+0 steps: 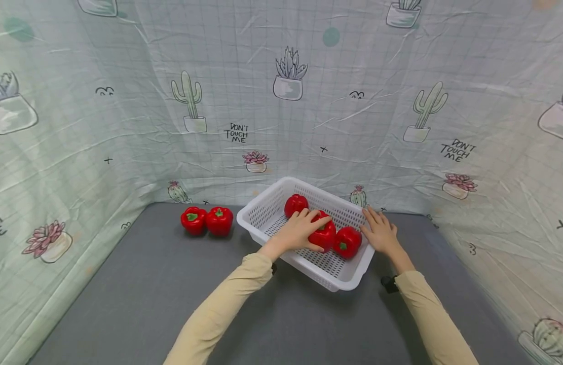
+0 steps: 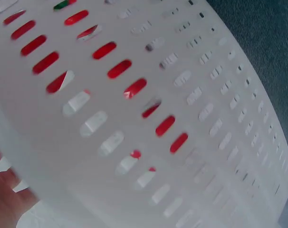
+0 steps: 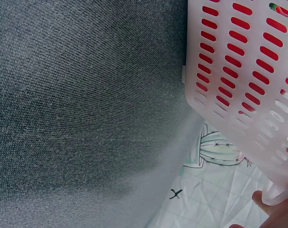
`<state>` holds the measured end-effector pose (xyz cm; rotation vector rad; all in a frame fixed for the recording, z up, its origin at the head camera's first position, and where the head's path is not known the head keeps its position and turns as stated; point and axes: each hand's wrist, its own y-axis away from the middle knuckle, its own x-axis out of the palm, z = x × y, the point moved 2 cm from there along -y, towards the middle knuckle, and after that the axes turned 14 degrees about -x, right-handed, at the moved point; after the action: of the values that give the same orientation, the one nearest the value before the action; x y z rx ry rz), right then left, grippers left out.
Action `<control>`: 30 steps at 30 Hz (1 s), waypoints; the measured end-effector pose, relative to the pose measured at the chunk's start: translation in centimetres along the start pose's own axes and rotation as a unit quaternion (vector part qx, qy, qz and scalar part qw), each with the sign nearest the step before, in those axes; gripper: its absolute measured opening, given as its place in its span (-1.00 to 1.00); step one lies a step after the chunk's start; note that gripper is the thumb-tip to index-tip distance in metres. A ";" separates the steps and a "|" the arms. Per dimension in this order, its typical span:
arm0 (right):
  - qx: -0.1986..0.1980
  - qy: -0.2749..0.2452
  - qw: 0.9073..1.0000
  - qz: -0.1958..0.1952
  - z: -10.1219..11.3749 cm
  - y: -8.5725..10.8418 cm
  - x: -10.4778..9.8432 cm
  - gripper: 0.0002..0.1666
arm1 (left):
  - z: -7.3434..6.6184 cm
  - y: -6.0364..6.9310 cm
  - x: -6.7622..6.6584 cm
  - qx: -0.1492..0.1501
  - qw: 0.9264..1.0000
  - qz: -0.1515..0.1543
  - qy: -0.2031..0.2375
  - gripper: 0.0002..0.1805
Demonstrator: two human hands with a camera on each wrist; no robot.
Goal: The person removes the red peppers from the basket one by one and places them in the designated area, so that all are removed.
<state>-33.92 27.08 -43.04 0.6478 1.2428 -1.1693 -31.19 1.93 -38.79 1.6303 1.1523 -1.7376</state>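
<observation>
The left hand [image 1: 296,231], fingers spread and bent, grips a red bell pepper [image 1: 325,238] inside the white slotted basket [image 1: 327,199], a rear pepper [image 1: 296,204] at its eleven o'clock, a front pepper [image 1: 348,241] at four; the right hand [image 1: 382,234], fingers extended, touches the basket's three-o'clock rim; two outer peppers [image 1: 219,224] sit at nine.

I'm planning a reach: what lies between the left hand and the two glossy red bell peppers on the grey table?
Head view: one end of the white slotted plastic basket, then a sliver of table.
</observation>
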 end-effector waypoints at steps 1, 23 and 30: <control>0.000 0.000 1.000 0.000 0.0 0.0 0.0 -0.33 | 0.1 0.1 -0.1 0.000 1.000 -0.003 0.000 -0.10; 0.003 -0.001 1.000 0.000 0.0 0.1 0.1 -0.32 | 1.8 2.5 -3.6 -0.001 0.995 -0.080 0.062 -0.13; -0.001 -0.004 1.000 -0.004 -0.1 0.2 0.1 -0.33 | 2.8 3.6 -4.9 -0.010 0.993 -0.099 0.057 -0.13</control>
<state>-33.83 27.21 -43.23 0.6359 1.2416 -1.1765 -28.94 -3.22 -35.15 1.6690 1.4233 -1.7643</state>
